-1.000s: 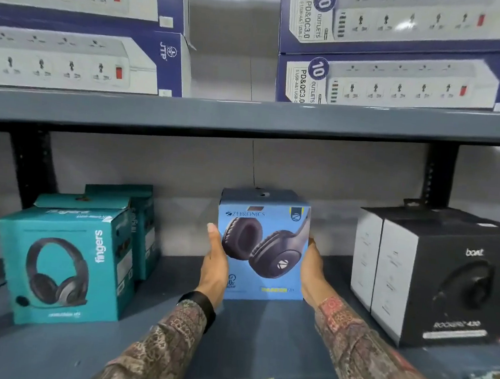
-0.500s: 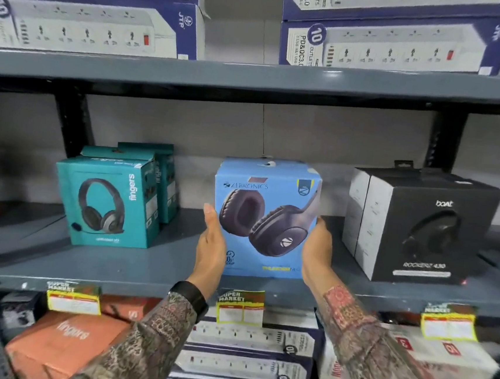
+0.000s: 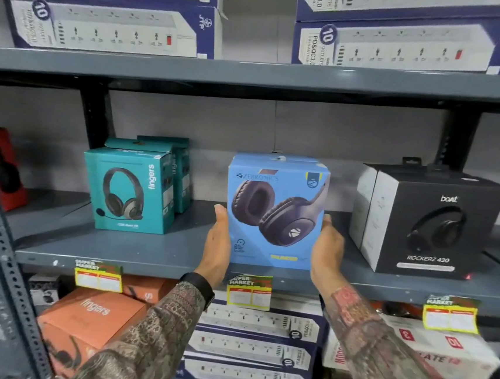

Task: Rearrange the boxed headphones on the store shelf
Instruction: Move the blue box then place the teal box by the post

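I have the blue Zebronics headphone box (image 3: 274, 210) clamped between my two hands at the front edge of the middle shelf (image 3: 157, 250), roughly midway along its length. My left hand (image 3: 218, 241) lies flat against the box's left side, thumb up along the front corner; the rest of its fingers are hidden behind the box. My right hand (image 3: 327, 248) presses the right side the same way, so the box is pinched from both flanks by open palms rather than curled grips. The box stands upright with its printed face toward me, and its bottom edge sits at or just above the shelf surface; I cannot tell whether it is resting or lifted slightly.

Toward the left end of the same shelf stands a teal Fingers headset box (image 3: 129, 190), with a second teal box (image 3: 180, 173) touching it just behind, both well apart from the blue one. Toward the right end sits a black boAt Rockerz box (image 3: 440, 226), set back a little from the front edge, with a gap between it and my right hand. A red box (image 3: 0, 165) stands at the far left end. Yellow price tags (image 3: 249, 291) hang from the shelf's front lip, one directly below the blue box. Power strip boxes (image 3: 111, 26) are stacked on the upper shelf.
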`<state>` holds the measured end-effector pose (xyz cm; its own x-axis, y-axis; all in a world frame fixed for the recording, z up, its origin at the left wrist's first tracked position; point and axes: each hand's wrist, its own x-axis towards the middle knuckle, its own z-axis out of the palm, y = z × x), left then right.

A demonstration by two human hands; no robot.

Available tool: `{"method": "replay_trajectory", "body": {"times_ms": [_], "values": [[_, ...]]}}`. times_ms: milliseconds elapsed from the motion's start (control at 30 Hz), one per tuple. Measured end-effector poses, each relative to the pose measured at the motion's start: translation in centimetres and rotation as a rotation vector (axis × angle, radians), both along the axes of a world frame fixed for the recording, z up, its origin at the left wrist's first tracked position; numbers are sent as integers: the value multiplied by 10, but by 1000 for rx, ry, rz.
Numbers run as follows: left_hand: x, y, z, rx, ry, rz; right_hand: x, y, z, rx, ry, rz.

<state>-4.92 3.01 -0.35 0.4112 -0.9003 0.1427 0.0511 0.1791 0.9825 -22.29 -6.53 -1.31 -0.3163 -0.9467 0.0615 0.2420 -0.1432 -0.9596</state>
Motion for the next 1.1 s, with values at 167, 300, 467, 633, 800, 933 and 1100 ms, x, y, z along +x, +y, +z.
{"method": "replay_trajectory", "body": {"times_ms": [167,300,467,633,800,933,1100], "values": [[31,26,-2,-9,16,22,-6,43,-20,-237,83,-358],[79,59,-19,-111,-2,65,33,108,-39,-343,141,-191],[187,71,-9,-223,-56,485,161,136,-26,-373,284,348],[318,39,16,-70,-142,353,263,73,14,-233,434,659],[356,-10,15,-83,-50,-5,303,-1,22,-53,517,772],[375,-48,8,-93,-68,-140,316,-31,21,-55,438,819],[396,-88,-9,-35,-76,-213,329,-62,9,-102,372,821]]}}
